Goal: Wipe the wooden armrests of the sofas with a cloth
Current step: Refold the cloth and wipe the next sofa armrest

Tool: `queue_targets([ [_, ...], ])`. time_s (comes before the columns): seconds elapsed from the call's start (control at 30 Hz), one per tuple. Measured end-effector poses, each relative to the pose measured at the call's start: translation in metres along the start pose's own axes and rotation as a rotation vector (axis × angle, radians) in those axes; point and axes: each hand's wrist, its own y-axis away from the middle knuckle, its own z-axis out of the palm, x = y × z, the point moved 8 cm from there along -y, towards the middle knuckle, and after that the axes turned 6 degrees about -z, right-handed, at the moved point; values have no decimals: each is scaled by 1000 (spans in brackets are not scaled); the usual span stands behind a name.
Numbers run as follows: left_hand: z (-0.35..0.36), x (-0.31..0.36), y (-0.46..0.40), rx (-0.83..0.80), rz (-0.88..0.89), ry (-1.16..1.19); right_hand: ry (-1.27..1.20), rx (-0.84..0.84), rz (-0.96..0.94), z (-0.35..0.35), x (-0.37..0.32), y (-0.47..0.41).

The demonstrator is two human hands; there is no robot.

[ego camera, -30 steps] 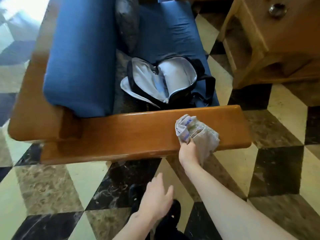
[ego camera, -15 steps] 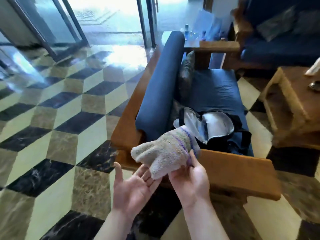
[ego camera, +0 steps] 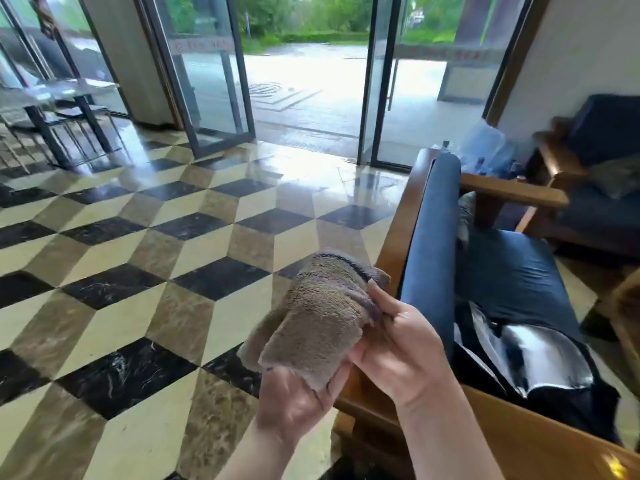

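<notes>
1. The left hand (ego camera: 298, 400) lies palm up under the cloth (ego camera: 318, 317), fingers curled round its lower edge.
2. The right hand (ego camera: 398, 348) pinches the cloth's right side between thumb and fingers.
3. The cloth is a grey-brown terry towel, folded over, with a darker purple stripe near its top hem; it is held in the air above the checkered floor (ego camera: 138, 237).
4. Just right lies the near wooden armrest (ego camera: 540, 441), beside an open black bag (ego camera: 540, 355) on the blue seat (ego camera: 512, 271).
5. Beyond stands the far armrest (ego camera: 512, 192).

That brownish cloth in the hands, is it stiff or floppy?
Likely floppy: the cloth droops and folds over the left hand. Probably light, since the right hand pinches it by fingertips. Its fuzzy pile suggests good grip, not slippery.
</notes>
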Motion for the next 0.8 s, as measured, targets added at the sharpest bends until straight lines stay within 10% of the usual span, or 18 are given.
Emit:
queue_targets([
  [0.37,-40,201,-3,-20,-49,-170,130,118,-15,31,64,-102],
  [0.63,0,277,-76,-319,-136,-290,262,61,-8,33,83,-220],
  [0.8,19,361,-173,-180,-90,-495,357,49,-70,42,58,-327],
])
